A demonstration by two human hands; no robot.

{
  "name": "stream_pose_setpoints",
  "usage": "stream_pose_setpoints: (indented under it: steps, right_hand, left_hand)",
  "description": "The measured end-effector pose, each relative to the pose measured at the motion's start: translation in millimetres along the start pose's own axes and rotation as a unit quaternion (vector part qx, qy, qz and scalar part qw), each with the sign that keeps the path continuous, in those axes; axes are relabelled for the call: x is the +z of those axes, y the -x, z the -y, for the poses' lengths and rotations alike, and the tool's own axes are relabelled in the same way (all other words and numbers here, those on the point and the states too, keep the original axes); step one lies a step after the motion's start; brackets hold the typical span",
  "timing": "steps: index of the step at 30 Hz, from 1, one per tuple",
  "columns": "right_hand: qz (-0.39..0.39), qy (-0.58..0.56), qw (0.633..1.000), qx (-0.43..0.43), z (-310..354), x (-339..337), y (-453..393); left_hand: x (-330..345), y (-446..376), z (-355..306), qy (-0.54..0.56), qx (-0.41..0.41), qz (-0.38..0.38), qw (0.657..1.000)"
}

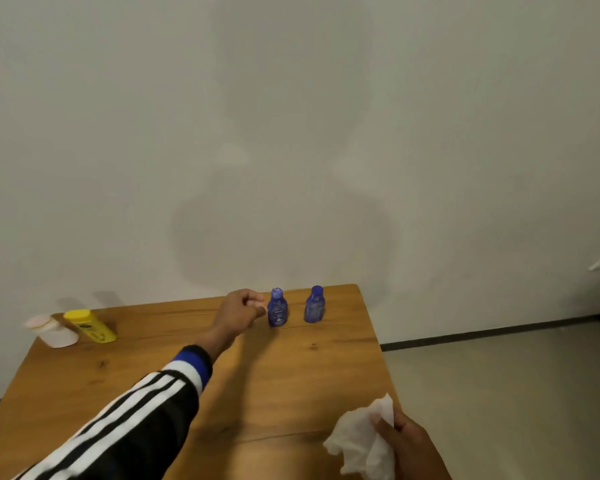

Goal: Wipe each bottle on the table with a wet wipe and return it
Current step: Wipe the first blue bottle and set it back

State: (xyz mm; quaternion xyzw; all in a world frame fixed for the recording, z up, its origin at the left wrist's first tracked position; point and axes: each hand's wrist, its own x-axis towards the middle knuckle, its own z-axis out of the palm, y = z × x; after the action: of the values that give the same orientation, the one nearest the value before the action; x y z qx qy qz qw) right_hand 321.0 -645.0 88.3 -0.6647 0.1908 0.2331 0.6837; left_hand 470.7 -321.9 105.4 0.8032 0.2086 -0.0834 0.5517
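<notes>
Left hand at the first blue bottle, wipe ready in the right.

The left hand [241, 311], fingers loosely curled and holding nothing, sits just beside the left blue bottle [277, 308] at 12 o'clock on the desk [291, 375]; whether it touches is unclear. The right blue bottle [314, 305] stands upright near it at 1 o'clock. The yellow bottle [90, 326] and white bottle [52, 331] stand at 10 o'clock. The right hand [409, 448] grips the wet wipe [359, 441] at 5 o'clock. Judged step: fetching or returning this bottle. Next calls for a firm grasp without tipping it.
</notes>
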Motion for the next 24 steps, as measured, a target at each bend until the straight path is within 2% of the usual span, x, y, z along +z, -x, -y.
stream_pose_setpoints:
  steps: [3,7,10,21,24]
  right_hand:
    - [-0.018,-0.005,1.000,0.007,0.8,2.2,0.8]
    - [-0.023,-0.033,0.999,0.034,-1.4,7.5,-0.5]
    - [-0.027,-0.048,0.998,0.037,-2.7,12.3,-2.5]
    - [-0.013,-0.026,0.999,0.033,6.6,33.3,-9.3]
    - [-0.014,-0.024,0.999,0.021,8.2,33.4,-10.9]
  left_hand:
    - [8.1,-34.9,0.9,-0.103,0.043,0.019,0.994]
    - [21.3,-68.1,15.1,-0.201,0.052,0.056,0.976]
    - [29.4,-80.4,22.8,-0.201,0.069,0.067,0.975]
    - [47.8,-96.0,24.0,-0.181,0.099,-0.020,0.978]
    - [40.1,-84.1,22.7,-0.134,0.101,-0.033,0.985]
